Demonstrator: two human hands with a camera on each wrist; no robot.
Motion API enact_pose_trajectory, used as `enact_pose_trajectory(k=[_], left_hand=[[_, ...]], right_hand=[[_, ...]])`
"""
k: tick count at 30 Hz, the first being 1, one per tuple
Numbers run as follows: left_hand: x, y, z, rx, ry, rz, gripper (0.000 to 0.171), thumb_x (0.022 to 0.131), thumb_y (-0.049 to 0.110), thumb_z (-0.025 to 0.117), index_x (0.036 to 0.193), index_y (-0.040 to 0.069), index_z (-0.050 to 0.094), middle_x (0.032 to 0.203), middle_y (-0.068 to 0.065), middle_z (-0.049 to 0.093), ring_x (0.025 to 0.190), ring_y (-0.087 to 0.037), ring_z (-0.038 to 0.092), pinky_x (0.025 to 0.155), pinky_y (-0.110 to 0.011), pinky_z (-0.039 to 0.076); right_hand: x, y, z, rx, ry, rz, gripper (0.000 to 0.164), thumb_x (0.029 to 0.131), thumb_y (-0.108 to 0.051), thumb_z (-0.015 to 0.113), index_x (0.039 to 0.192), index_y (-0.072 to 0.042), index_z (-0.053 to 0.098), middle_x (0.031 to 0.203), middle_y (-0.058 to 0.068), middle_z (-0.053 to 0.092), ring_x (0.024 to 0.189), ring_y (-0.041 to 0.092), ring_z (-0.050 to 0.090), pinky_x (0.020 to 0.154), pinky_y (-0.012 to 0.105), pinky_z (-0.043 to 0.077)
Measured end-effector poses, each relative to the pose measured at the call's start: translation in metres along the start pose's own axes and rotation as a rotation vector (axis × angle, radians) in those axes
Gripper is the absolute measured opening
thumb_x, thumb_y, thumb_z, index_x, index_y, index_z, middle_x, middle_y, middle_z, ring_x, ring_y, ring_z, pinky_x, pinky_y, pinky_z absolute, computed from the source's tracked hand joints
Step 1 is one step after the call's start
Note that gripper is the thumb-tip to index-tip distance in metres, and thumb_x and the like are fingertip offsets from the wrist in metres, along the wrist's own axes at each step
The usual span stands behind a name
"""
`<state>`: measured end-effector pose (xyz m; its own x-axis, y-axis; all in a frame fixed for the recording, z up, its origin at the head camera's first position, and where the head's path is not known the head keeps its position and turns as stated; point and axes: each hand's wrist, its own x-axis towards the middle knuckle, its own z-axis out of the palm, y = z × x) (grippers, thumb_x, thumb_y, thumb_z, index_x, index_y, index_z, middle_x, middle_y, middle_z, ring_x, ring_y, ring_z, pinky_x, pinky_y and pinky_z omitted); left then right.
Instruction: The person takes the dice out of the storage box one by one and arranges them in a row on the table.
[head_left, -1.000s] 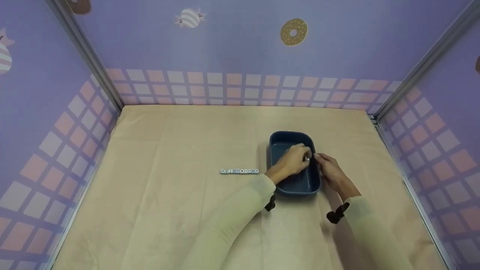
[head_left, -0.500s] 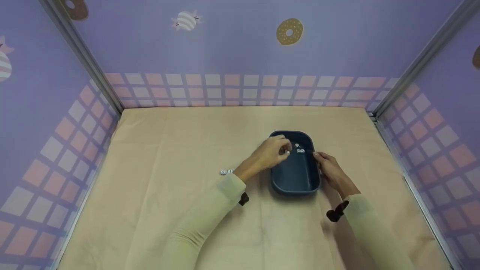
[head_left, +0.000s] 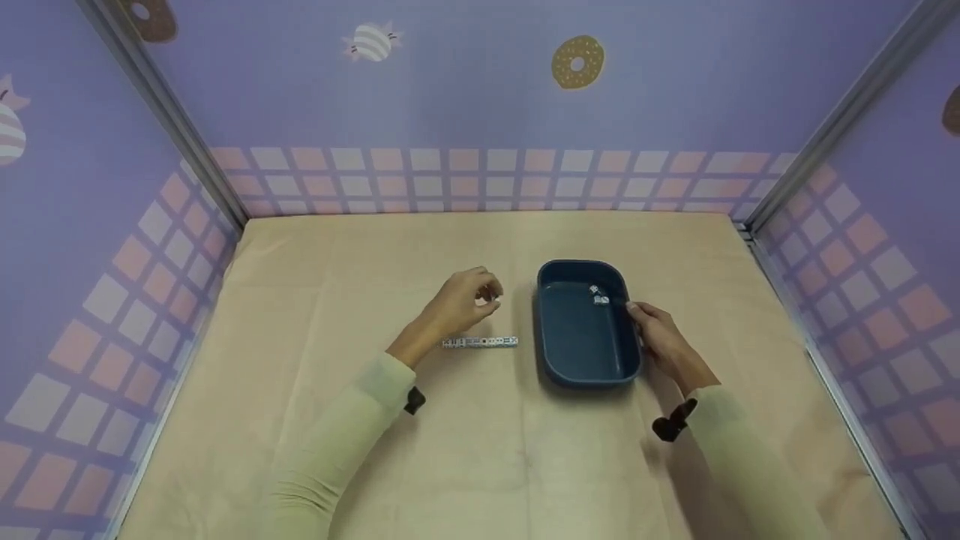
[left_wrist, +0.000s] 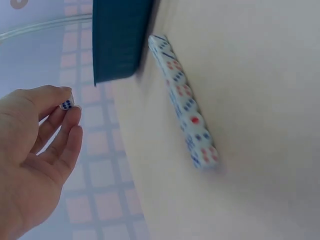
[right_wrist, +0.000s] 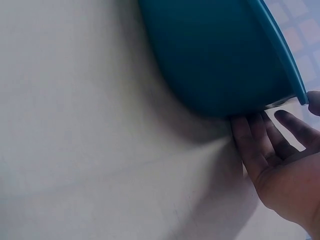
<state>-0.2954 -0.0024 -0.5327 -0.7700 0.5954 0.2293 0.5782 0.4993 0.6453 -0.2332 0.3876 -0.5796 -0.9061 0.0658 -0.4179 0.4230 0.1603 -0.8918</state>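
Observation:
Between thumb and fingertips my left hand pinches a small white die with blue pips, held above the table. Just in front of that hand lies a straight row of white dice, set side by side, with red and blue pips in the left wrist view. To its right stands a dark blue rectangular bin. Several dice sit inside it near the right wall. My right hand holds the bin's right side, thumb at the rim and fingers against the outer wall.
A beige cloth covers the table. Purple printed panels with pink and white checks enclose it at the back and on both sides. Metal posts stand at the rear corners.
My left hand has moved left, out of the bin to above the dice row, carrying a die. Dice inside the bin are now uncovered. The right hand stays at the rim.

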Motion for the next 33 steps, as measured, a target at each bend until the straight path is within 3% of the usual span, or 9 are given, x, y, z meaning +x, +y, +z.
enact_pose_trajectory(k=[7, 14, 18, 23, 26, 33], left_hand=[[-0.039, -0.036, -0.012, -0.029, 0.003, -0.057, 0.013, 0.097, 0.004, 0.077, 0.109, 0.0, 0.073, 0.106, -0.007, 0.069, 0.099, -0.026, 0.068, 0.093, -0.046, 0.058], [-0.07, -0.058, -0.02, -0.047, -0.009, -0.143, 0.015, 0.098, 0.004, 0.076, 0.112, -0.001, 0.073, 0.108, -0.006, 0.069, 0.1, -0.024, 0.068, 0.092, -0.041, 0.058], [-0.086, -0.065, -0.021, -0.049, 0.004, -0.161, 0.014, 0.097, 0.003, 0.076, 0.111, 0.001, 0.073, 0.106, -0.005, 0.069, 0.099, -0.022, 0.068, 0.09, -0.041, 0.059], [-0.097, -0.07, -0.014, -0.056, 0.005, -0.15, 0.013, 0.096, 0.003, 0.077, 0.108, 0.003, 0.074, 0.104, -0.004, 0.069, 0.097, -0.02, 0.068, 0.089, -0.039, 0.059], [-0.098, -0.071, -0.009, -0.066, 0.003, -0.151, 0.013, 0.095, 0.004, 0.078, 0.107, 0.004, 0.074, 0.104, -0.004, 0.07, 0.096, -0.019, 0.067, 0.089, -0.038, 0.059], [-0.101, -0.073, -0.003, -0.071, -0.011, -0.185, 0.016, 0.095, 0.007, 0.081, 0.109, 0.005, 0.073, 0.105, -0.005, 0.07, 0.095, -0.019, 0.067, 0.087, -0.038, 0.058]], right_hand=[[0.001, 0.001, 0.0, 0.015, -0.024, -0.004, 0.066, 0.113, -0.047, 0.046, 0.164, -0.007, 0.036, 0.166, 0.015, 0.036, 0.152, 0.031, 0.032, 0.125, 0.053, 0.026], [0.002, 0.002, 0.001, -0.009, 0.021, 0.009, 0.064, 0.113, -0.048, 0.047, 0.162, -0.007, 0.039, 0.144, 0.011, 0.046, 0.131, 0.024, 0.039, 0.114, 0.047, 0.031], [0.003, 0.002, 0.001, -0.001, 0.01, 0.0, 0.064, 0.113, -0.047, 0.047, 0.163, -0.007, 0.039, 0.153, 0.012, 0.045, 0.141, 0.025, 0.038, 0.122, 0.049, 0.027], [0.003, 0.002, -0.001, 0.014, 0.004, -0.003, 0.065, 0.113, -0.046, 0.048, 0.163, -0.006, 0.037, 0.165, 0.014, 0.038, 0.152, 0.027, 0.032, 0.128, 0.052, 0.019], [0.003, 0.002, -0.001, 0.017, 0.011, -0.013, 0.064, 0.113, -0.046, 0.047, 0.162, -0.005, 0.039, 0.157, 0.014, 0.043, 0.143, 0.025, 0.038, 0.125, 0.047, 0.024], [0.001, 0.002, -0.001, -0.002, 0.005, -0.022, 0.064, 0.113, -0.047, 0.047, 0.162, -0.006, 0.041, 0.143, 0.011, 0.048, 0.124, 0.019, 0.043, 0.105, 0.034, 0.036]])
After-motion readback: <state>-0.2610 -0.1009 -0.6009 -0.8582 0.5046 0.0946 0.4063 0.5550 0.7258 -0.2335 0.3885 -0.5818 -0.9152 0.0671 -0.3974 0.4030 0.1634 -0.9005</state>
